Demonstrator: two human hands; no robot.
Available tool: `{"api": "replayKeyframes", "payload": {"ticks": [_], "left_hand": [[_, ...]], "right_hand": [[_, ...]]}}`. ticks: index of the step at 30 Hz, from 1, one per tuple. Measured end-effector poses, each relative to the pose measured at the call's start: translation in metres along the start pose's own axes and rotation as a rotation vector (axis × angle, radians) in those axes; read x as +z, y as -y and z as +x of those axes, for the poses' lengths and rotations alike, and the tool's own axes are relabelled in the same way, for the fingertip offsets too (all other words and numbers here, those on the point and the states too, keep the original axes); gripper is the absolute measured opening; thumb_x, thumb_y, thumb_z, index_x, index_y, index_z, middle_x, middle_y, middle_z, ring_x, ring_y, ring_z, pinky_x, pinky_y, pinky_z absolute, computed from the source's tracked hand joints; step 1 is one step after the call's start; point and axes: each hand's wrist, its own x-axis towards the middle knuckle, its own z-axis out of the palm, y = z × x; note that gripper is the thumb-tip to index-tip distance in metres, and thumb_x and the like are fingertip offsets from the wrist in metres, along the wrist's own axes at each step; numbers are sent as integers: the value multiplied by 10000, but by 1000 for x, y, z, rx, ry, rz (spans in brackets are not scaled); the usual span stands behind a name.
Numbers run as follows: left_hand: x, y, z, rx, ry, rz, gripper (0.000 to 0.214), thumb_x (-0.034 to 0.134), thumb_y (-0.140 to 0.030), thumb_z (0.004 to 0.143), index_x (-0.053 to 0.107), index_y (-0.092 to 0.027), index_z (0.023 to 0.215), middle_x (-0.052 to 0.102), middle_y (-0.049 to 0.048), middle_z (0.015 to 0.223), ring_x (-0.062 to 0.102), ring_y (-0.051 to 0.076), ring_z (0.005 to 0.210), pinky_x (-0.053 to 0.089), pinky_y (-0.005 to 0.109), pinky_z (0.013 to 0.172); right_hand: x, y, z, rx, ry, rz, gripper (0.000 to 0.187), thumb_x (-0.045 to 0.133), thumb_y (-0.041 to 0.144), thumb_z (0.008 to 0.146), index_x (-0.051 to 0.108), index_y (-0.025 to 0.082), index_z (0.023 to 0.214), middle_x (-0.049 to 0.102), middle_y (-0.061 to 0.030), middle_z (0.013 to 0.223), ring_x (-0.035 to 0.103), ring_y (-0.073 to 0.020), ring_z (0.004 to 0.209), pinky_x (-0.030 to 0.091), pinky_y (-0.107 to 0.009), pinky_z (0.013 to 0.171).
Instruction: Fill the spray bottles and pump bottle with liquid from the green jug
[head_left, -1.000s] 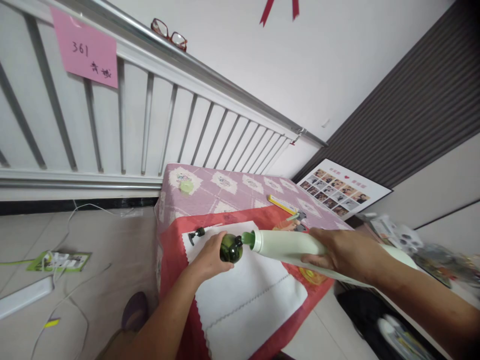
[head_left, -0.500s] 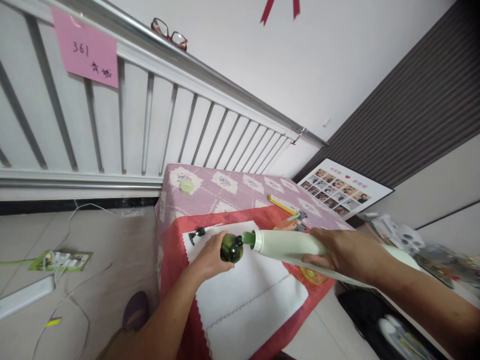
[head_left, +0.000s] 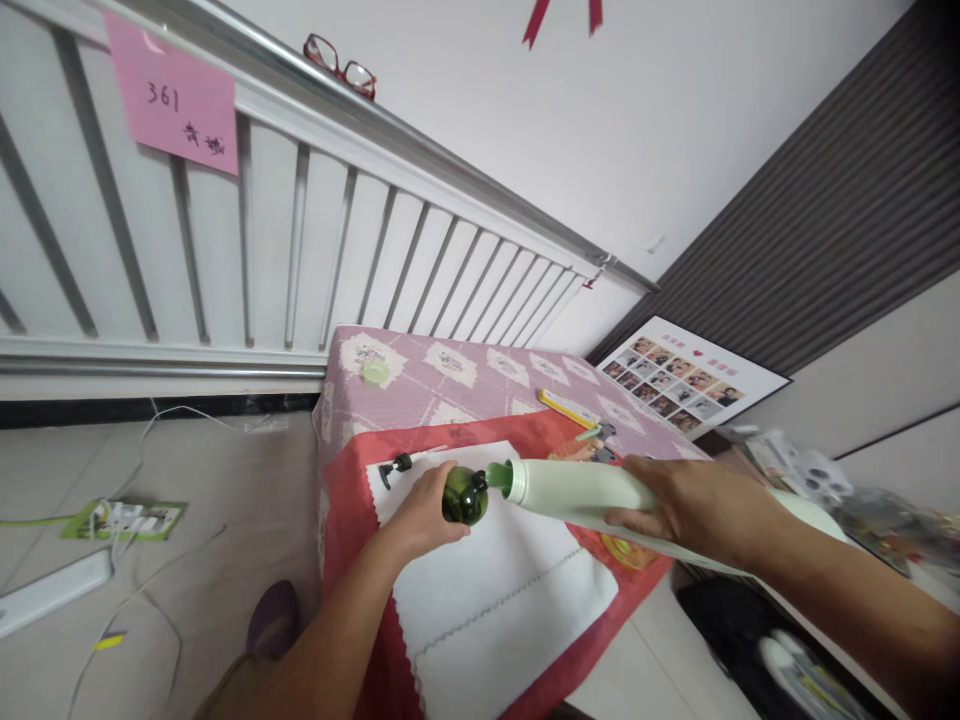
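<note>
My left hand [head_left: 429, 512] is wrapped round a dark green bottle [head_left: 463, 498] with a narrow neck, above a white cloth [head_left: 487, 580]. My right hand [head_left: 675, 505] grips a large pale green bottle [head_left: 570, 487], tipped on its side with its mouth toward the small bottle. Green liquid [head_left: 498, 476] shows between the pale bottle's mouth and the dark bottle's neck. A black pump top [head_left: 394, 470] lies on the white cloth, left of the dark bottle. The far end of the pale bottle is partly hidden behind my right arm.
Red cloth [head_left: 352, 480] and a purple patterned cover [head_left: 480, 385] lie under the white cloth. A pale green cap [head_left: 375, 372], a yellow box [head_left: 568, 408] and scissors-like dark handles [head_left: 604, 436] sit farther back. A white radiator [head_left: 420, 250] stands behind; cables and a power strip [head_left: 56, 590] lie on the floor.
Both hands and bottles keep almost the same place and tilt. The whole view has shifted very slightly.
</note>
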Motion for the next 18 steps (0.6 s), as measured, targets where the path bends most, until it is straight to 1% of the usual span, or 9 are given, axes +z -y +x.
{"api": "replayKeyframes", "payload": {"ticks": [4,9,12,15,18], "left_hand": [[-1,-1,0,-3,-1,-1,942,773,-294,599,314,-219,1419,422,130,1440,408,326,1312,344,441,1079],[-1,0,0,-2,1,-9,959,778,-304,595,307,-207,1425,412,138,1446,392,324,1326,333,435,1093],[0,1,1,-11,-2,-13,965,784,-310,591,308,-212,1424,405,141,1455,387,324,1334,331,440,1098],[1,2,1,-19,-7,-13,987,793,-314,580,300,-211,1430,390,141,1470,375,323,1347,320,445,1112],[-1,0,1,-35,1,-22,1048,802,-316,567,259,-194,1454,375,149,1482,365,323,1357,312,444,1123]], "right_hand": [[0,1,1,0,-20,9,450,440,638,862,586,217,927,715,-93,753,692,-290,671,415,-334,562],[0,1,1,23,1,25,466,434,639,857,593,211,952,719,-110,758,689,-306,676,431,-355,573],[7,-1,1,37,-2,77,472,431,643,853,598,220,982,724,-114,795,690,-323,723,447,-375,593],[18,-1,-1,95,5,143,487,421,669,840,589,229,963,718,-106,795,684,-330,732,461,-393,602],[27,-2,-3,162,-13,284,509,406,698,827,574,237,959,718,-89,791,681,-310,730,486,-401,635]]}}
